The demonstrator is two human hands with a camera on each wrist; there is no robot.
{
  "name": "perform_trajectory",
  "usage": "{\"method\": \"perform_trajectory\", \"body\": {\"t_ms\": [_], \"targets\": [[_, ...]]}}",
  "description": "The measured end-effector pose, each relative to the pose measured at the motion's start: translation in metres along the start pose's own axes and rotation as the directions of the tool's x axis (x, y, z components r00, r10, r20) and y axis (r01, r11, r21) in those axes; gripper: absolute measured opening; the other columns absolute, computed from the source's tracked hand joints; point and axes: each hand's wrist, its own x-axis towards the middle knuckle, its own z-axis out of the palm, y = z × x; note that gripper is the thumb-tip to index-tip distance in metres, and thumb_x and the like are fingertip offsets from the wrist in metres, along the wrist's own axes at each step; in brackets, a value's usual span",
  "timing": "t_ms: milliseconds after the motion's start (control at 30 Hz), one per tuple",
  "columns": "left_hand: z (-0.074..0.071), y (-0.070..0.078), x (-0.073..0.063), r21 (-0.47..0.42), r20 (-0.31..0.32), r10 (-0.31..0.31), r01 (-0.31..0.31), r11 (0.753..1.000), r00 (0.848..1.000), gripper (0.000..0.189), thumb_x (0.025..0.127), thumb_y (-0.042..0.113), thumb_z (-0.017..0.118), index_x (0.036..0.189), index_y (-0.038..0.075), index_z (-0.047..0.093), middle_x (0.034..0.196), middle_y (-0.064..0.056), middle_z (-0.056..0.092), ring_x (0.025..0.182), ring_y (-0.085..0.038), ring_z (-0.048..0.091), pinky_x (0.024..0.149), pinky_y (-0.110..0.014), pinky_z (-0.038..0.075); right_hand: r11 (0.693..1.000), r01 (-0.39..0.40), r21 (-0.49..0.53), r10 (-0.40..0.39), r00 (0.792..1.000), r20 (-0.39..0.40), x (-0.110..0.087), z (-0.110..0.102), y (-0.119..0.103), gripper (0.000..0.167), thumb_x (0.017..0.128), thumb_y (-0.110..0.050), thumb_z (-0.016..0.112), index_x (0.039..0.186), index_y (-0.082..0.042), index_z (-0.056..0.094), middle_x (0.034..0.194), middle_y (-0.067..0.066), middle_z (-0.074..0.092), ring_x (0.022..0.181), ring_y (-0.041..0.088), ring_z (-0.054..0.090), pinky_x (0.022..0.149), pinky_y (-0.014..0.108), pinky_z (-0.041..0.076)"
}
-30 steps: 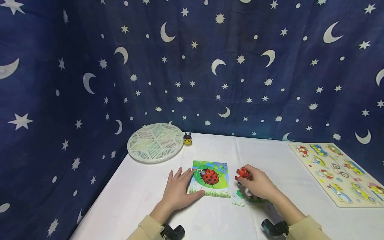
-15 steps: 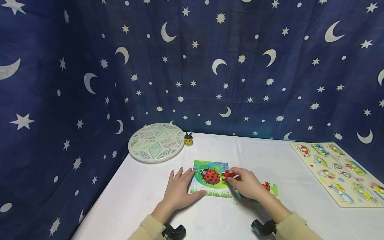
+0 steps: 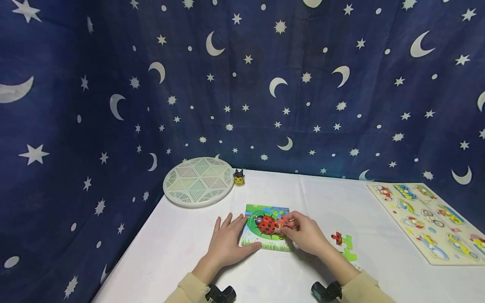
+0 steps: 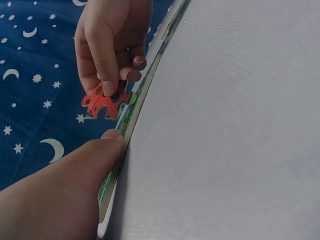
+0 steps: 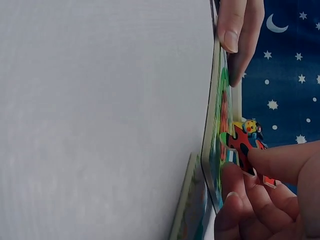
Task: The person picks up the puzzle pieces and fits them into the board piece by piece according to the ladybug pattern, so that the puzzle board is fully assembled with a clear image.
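Observation:
A square jigsaw board [image 3: 261, 242] with a red ladybug picture on a green ground lies on the white table. My left hand [image 3: 229, 240] rests along its left side, fingers spread, with the thumb [image 4: 107, 142] at the front edge. Over the right part of the board, my right hand [image 3: 305, 233] pinches a red, black-spotted jigsaw piece [image 5: 242, 145] between thumb and fingers. In the left wrist view this piece [image 4: 107, 102] is tilted up from the board, showing a green tab. More red shows behind it in the fingers.
Loose joined jigsaw pieces [image 3: 347, 243] lie to the right, partly hidden by the right forearm. A pale round perforated board [image 3: 197, 183] and a small yellow figurine [image 3: 239, 177] stand at the back left. A wooden picture puzzle [image 3: 424, 223] lies at the right.
My right hand has carried the red jigsaw piece leftward from above the loose pieces to over the ladybug board. The left hand has stayed at the board's edge.

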Motion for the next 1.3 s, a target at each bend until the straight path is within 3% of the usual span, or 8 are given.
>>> {"method": "perform_trajectory", "body": {"t_ms": [300, 600, 800, 1100, 1300], "targets": [[0.001, -0.001, 0.0, 0.006, -0.006, 0.01, -0.01, 1.0, 1.0, 0.09, 0.083, 0.077, 0.062, 0.15, 0.017, 0.055, 0.15, -0.006, 0.055, 0.147, -0.04, 0.035, 0.119, -0.066, 0.012, 1.0, 0.001, -0.021, -0.001, 1.0, -0.022, 0.005, 0.012, -0.006, 0.024, 0.089, -0.008, 0.078, 0.11, -0.006, 0.066, 0.075, -0.004, 0.061, 0.058, 0.014, 0.052, 0.052, 0.03, 0.044], [0.0, -0.001, 0.001, 0.012, 0.002, 0.009, -0.009, 1.0, 1.0, 0.09, 0.084, 0.078, 0.061, 0.15, 0.017, 0.054, 0.151, -0.006, 0.054, 0.147, -0.039, 0.034, 0.119, -0.066, 0.012, 0.984, 0.035, -0.173, -0.044, 0.998, -0.048, 0.014, 0.023, -0.015, 0.029, 0.088, -0.013, 0.081, 0.112, -0.006, 0.067, 0.09, -0.002, 0.066, 0.075, 0.012, 0.06, 0.067, 0.035, 0.053], [0.0, -0.001, 0.0, 0.014, 0.002, 0.01, -0.01, 1.0, 1.0, 0.09, 0.084, 0.078, 0.06, 0.151, 0.018, 0.054, 0.15, -0.006, 0.055, 0.147, -0.04, 0.035, 0.119, -0.066, 0.012, 0.967, 0.046, -0.249, -0.051, 0.999, -0.016, 0.02, 0.029, -0.021, 0.027, 0.088, -0.015, 0.081, 0.112, -0.006, 0.072, 0.09, -0.002, 0.067, 0.082, 0.015, 0.061, 0.076, 0.042, 0.055], [0.0, 0.0, 0.0, 0.014, -0.01, 0.015, -0.015, 1.0, 1.0, 0.089, 0.084, 0.077, 0.061, 0.15, 0.018, 0.054, 0.15, -0.006, 0.055, 0.147, -0.039, 0.035, 0.119, -0.066, 0.012, 0.933, 0.041, -0.358, -0.049, 0.999, -0.013, 0.021, 0.036, -0.031, 0.025, 0.086, -0.017, 0.081, 0.107, -0.005, 0.074, 0.091, 0.002, 0.067, 0.081, 0.018, 0.063, 0.072, 0.044, 0.056], [-0.002, 0.001, -0.001, 0.012, -0.013, 0.015, -0.015, 1.0, 1.0, 0.089, 0.083, 0.076, 0.062, 0.15, 0.017, 0.055, 0.149, -0.007, 0.056, 0.146, -0.04, 0.036, 0.119, -0.067, 0.013, 0.918, 0.023, -0.397, -0.04, 0.999, -0.034, 0.019, 0.04, -0.034, 0.017, 0.085, -0.018, 0.082, 0.086, -0.013, 0.066, 0.086, 0.001, 0.055, 0.072, 0.018, 0.054, 0.061, 0.039, 0.049]]}}
